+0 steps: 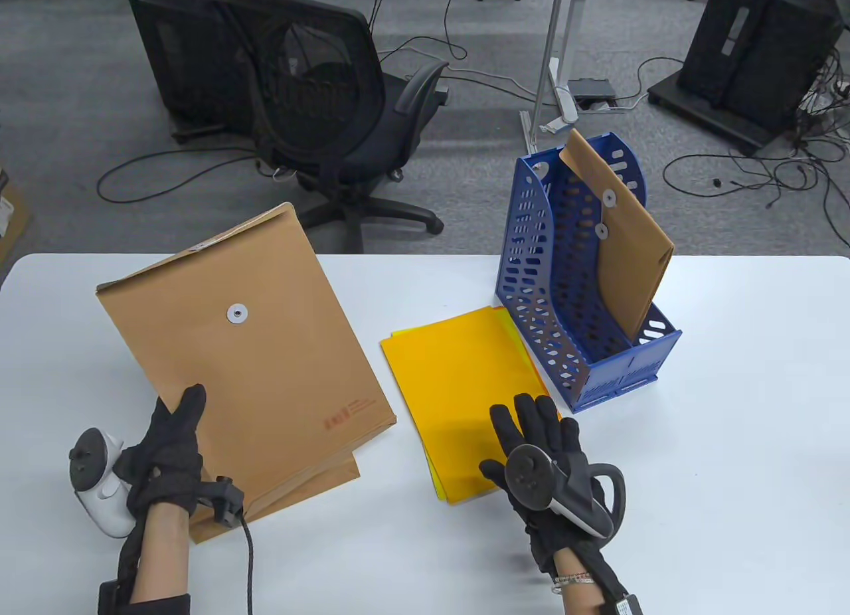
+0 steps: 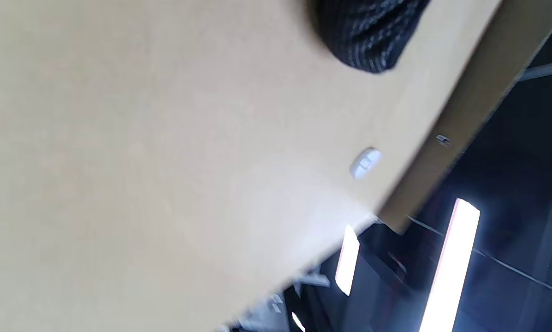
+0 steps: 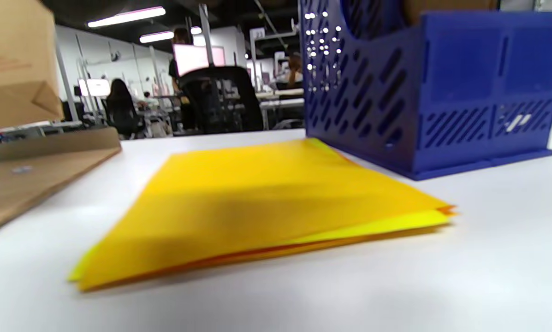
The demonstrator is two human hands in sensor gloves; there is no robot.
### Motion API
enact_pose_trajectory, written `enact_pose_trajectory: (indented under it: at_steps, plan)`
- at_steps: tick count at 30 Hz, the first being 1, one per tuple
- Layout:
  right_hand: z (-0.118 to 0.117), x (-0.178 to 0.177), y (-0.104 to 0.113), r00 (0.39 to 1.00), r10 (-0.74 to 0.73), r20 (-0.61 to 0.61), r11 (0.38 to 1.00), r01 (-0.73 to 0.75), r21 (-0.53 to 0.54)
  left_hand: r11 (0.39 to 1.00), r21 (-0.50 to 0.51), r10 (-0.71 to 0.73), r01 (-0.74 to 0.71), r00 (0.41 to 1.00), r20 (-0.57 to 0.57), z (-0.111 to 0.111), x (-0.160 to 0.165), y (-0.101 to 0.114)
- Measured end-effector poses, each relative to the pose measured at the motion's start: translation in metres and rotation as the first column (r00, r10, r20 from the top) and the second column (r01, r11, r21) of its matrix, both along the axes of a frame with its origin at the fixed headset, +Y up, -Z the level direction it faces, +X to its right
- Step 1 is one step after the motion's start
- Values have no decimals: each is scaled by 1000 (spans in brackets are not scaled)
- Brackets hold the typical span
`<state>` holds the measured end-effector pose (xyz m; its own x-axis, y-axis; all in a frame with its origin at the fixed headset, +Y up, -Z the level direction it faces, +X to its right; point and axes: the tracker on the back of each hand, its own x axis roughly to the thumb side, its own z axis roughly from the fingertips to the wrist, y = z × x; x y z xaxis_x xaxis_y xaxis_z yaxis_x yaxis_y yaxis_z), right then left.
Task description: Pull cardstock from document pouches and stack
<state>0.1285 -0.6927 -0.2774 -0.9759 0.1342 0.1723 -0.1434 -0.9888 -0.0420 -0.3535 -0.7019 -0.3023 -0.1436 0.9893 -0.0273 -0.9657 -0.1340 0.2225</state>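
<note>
Pouch (image 1: 265,349) with unreadable red print, in left hand (image 1: 166,455).

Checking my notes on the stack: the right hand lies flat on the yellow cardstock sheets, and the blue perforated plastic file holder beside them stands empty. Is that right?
Not quite. The blue perforated plastic file holder is not empty: the table view shows a brown paper envelope leaning inside it. The right hand does lie flat on the yellow cardstock sheets.

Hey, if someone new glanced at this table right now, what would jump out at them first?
Probably the bright yellow cardstock stack in the middle of the table, with the right hand resting flat on its near corner. Next, the big kraft document pouch the left hand holds tilted up at the left, and the blue file rack behind the stack with another pouch standing in it.
</note>
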Motion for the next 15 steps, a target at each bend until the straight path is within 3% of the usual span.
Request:
enact_pose_trajectory:
  at_steps: [3,8,15]
  plan:
    - [10,-3,-8,1000,-4,9,996,4,89,981,-177,-88,83,996,-17,-4,-20,6]
    - [12,-2,-11,1000,19,-6,997,-19,76,893,-397,-257,213,965,-61,-9,-49,-3]
    - [13,3,-11,1000,2,-14,996,-1,86,849,-518,-135,106,991,-19,-21,-64,-52]
